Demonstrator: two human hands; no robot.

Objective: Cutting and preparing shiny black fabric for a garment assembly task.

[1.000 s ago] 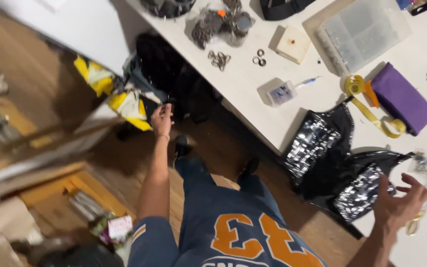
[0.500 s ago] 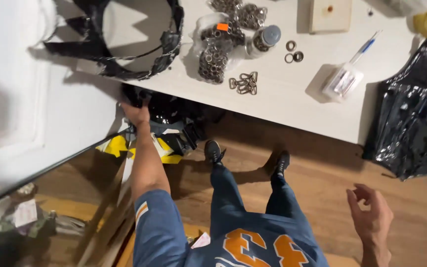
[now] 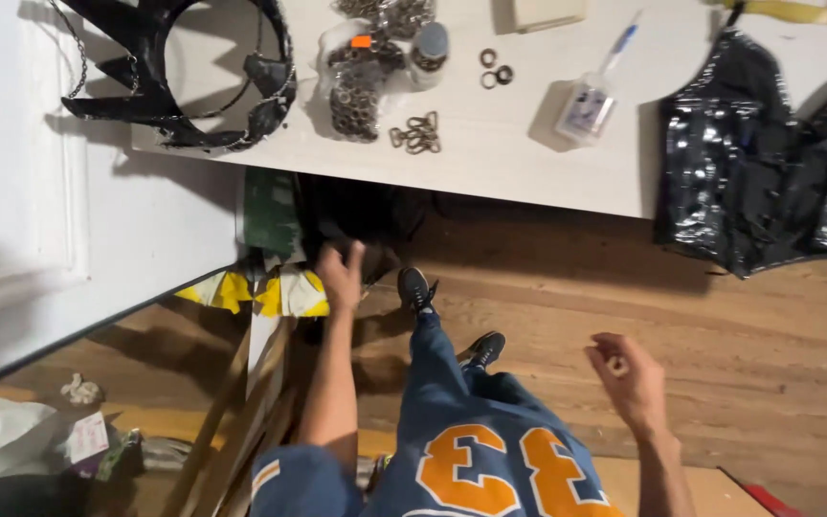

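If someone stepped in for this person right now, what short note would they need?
Left hand: stretched down under the edge of the white table, at the dark bundle on the floor beside a yellow and white bag. Whether it grips the bundle cannot be told.
Right hand: empty, fingers loosely curled, held out over the wood floor.
On the table: a black strap and chain piece, a bag of metal rings, loose rings, a small clear bottle; a shiny black garment hangs over the edge.
Done: nothing lifted out yet.
Left: the bundle is not out from under the table.
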